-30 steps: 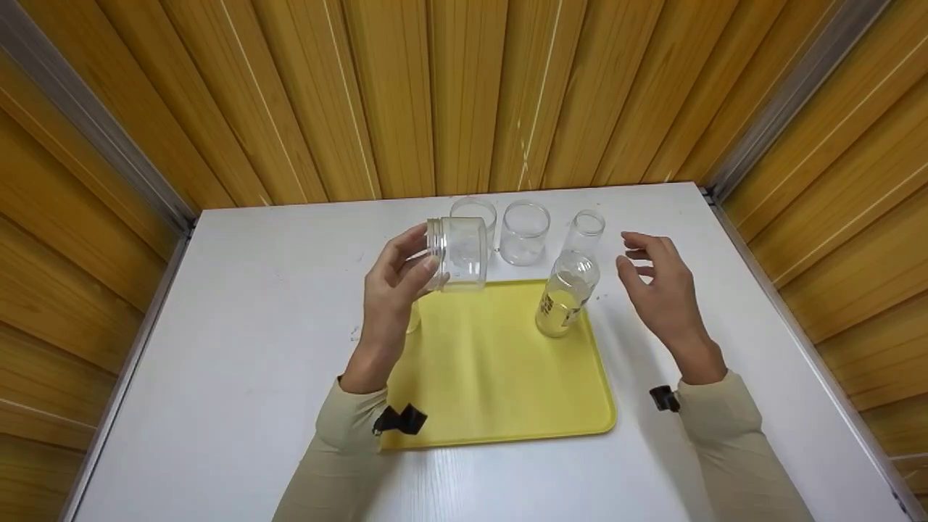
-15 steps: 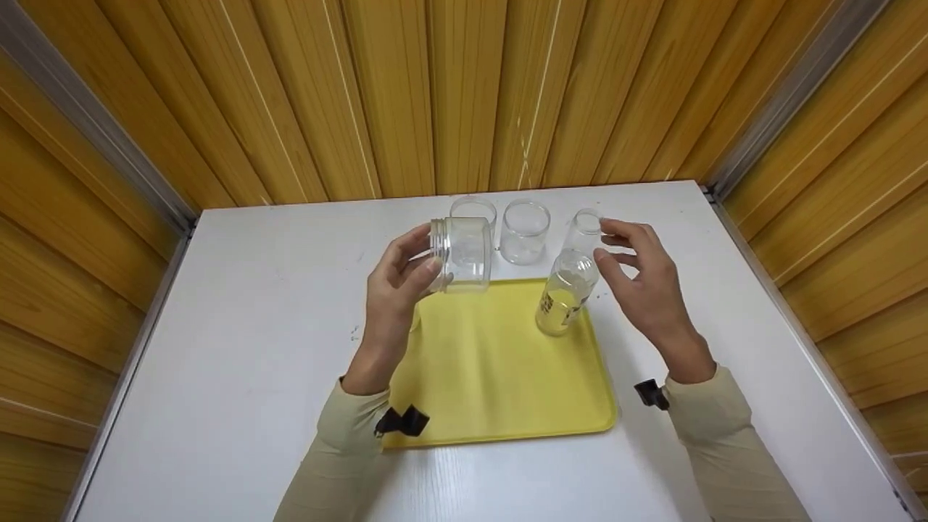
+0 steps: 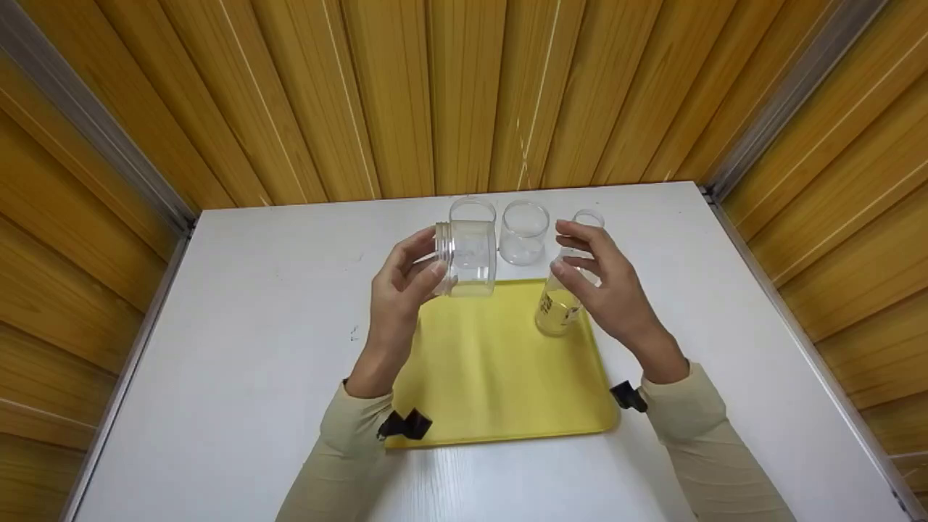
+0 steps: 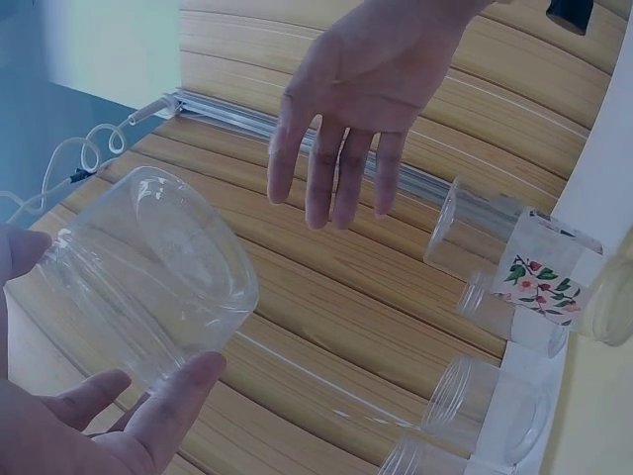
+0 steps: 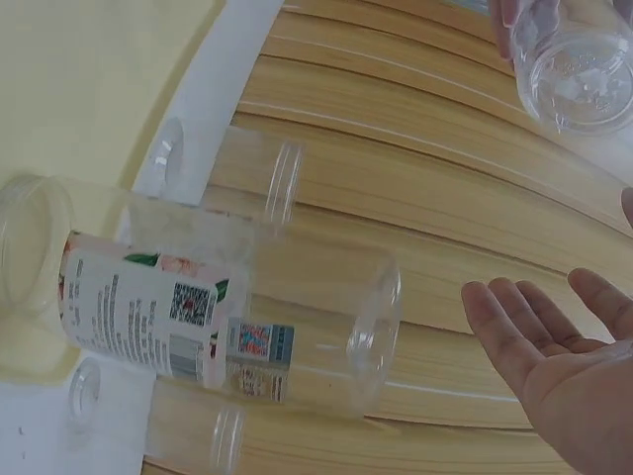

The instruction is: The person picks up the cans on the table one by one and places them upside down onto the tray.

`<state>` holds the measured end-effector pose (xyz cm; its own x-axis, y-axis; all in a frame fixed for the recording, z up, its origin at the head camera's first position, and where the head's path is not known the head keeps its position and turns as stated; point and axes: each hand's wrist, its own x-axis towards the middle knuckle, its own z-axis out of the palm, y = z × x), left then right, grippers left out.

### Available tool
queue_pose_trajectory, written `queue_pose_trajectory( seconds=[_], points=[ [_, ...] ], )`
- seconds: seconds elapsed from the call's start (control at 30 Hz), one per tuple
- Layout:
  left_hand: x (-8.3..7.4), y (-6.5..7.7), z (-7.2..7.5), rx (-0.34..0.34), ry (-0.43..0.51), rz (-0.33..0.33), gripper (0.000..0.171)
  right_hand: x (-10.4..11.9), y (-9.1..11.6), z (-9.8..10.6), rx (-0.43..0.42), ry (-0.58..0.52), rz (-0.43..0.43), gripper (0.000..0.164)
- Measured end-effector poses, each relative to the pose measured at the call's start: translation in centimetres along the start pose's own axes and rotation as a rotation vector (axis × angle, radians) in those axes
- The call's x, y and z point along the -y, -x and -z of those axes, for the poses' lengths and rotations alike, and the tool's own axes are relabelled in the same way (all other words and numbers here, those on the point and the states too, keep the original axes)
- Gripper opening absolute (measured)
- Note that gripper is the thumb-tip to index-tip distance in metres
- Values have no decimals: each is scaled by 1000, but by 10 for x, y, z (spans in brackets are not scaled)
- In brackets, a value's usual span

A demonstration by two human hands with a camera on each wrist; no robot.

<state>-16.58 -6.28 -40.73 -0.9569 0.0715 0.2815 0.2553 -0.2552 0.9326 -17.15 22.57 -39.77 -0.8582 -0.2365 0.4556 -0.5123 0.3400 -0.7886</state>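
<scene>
My left hand (image 3: 399, 297) grips a clear, threaded-neck jar (image 3: 471, 257) on its side above the back edge of the yellow tray (image 3: 493, 391). The jar's neck lies among the fingers, and its base points right; nothing shows inside it. A taller clear jar (image 3: 558, 308) with a printed floral label (image 5: 148, 307) stands at the tray's back right. In the head view my right hand (image 3: 605, 283) covers that jar's upper part. From the right wrist view, this hand (image 5: 574, 366) is apart from it, empty, fingers extended. The held jar (image 4: 153, 267) also fills the left wrist view's left side.
Behind the tray stand clear jars, one at the left (image 3: 473, 210), another in the middle (image 3: 523, 235), and a narrower one (image 3: 589, 217) partly behind the right hand. They rest on a white table (image 3: 254, 326) with wood-look panels (image 3: 464, 101) at its back and sides.
My right hand has moved left, from beside the labelled jar to in front of its upper part in the head view. The left hand, still gripping its jar, has shifted slightly right.
</scene>
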Motion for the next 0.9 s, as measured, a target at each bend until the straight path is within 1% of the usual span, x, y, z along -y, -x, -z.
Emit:
queue_pose_trajectory(
  seconds=[0.17, 0.27, 0.4, 0.7, 0.9],
  points=[
    [1, 0, -2, 3, 5, 2, 67, 6, -2, -11, 69, -115, -31, 62],
    [1, 1, -3, 3, 1, 7, 67, 8, -3, -17, 100, -162, -45, 65],
    [0, 1, -3, 6, 2, 11, 67, 10, -4, -25, 132, -215, -40, 68],
    [2, 3, -5, 23, -23, 30, 67, 14, -7, -40, 158, -309, -23, 74],
    [1, 4, -6, 34, -23, 31, 67, 17, -10, -46, 158, -340, -19, 80]
  ],
)
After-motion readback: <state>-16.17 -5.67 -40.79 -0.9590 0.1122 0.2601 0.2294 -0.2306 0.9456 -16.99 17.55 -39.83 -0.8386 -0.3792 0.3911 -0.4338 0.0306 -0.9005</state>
